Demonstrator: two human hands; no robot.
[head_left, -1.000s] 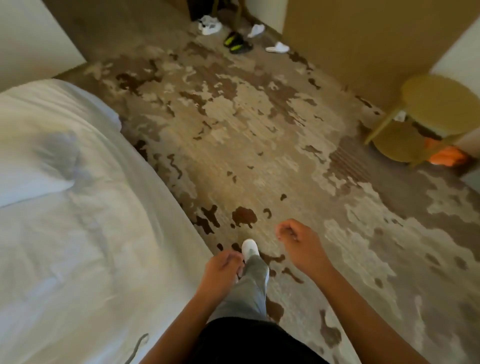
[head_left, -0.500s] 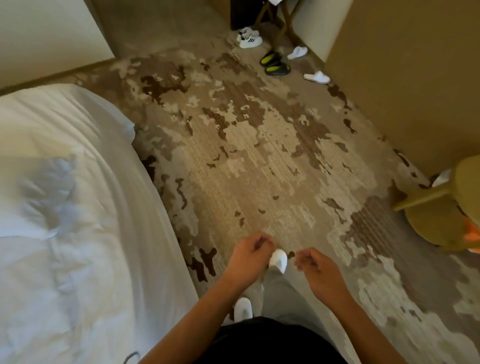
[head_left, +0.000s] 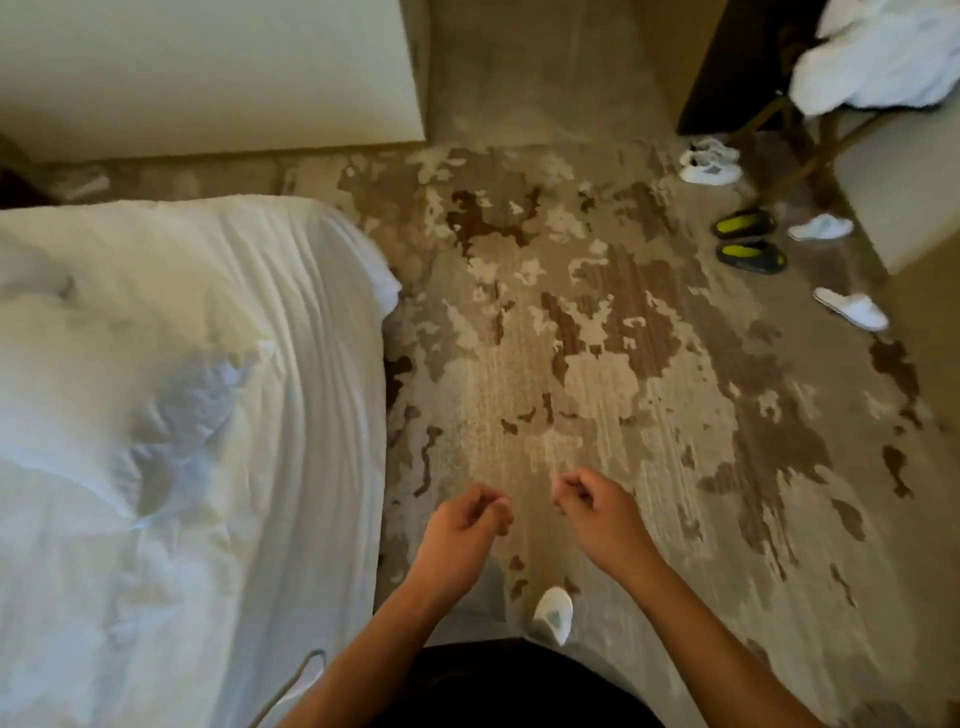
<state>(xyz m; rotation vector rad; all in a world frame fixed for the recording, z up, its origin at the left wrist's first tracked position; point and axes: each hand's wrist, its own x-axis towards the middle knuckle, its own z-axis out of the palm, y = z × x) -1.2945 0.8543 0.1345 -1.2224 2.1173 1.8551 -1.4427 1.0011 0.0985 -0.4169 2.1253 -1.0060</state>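
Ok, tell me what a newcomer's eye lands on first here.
The rumpled white bed fills the left side, beside a blotchy brown and beige carpet. Shoes lie scattered at the upper right: a black and green pair and white slippers. At the bottom centre, the left hand and right hand hang loosely curled, holding nothing.

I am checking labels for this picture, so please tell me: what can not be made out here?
Head view only.
- left hand and right hand: fingertips curl inward, blurred; whether they pinch anything is unclear.
- bed: cut by left and bottom edges.
- white heap top right: cut by the edge; kind unclear.
- Left foot: hidden under the left forearm.
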